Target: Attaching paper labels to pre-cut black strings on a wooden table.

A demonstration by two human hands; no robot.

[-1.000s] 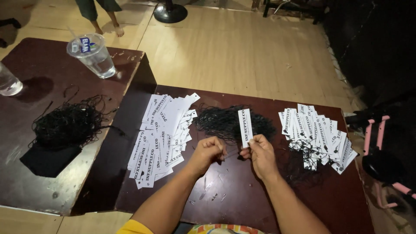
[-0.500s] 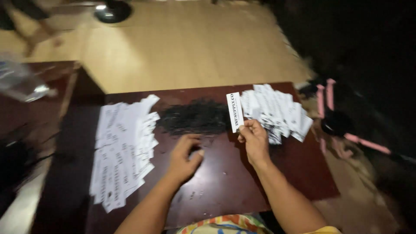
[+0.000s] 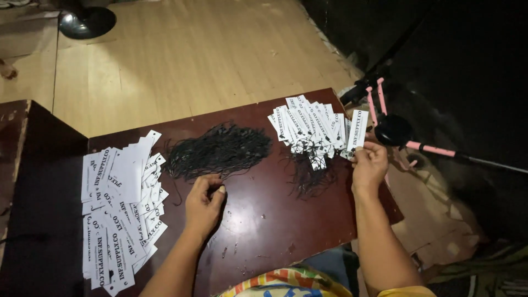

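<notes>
A dark brown wooden table carries a heap of black strings near its far edge. Left of the heap lies a spread of white paper tags; right of it, strung tags.

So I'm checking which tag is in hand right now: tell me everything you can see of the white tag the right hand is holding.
The white tag is a narrow, flat rectangle, card or paper by the look of it, with dark print running along its length. It stands almost upright, slightly tilted, pinched at its lower end by the right hand. It sits at the right edge of the fanned pile of strung tags, over the dark wooden table. Whether a black string hangs from it cannot be told.
</notes>
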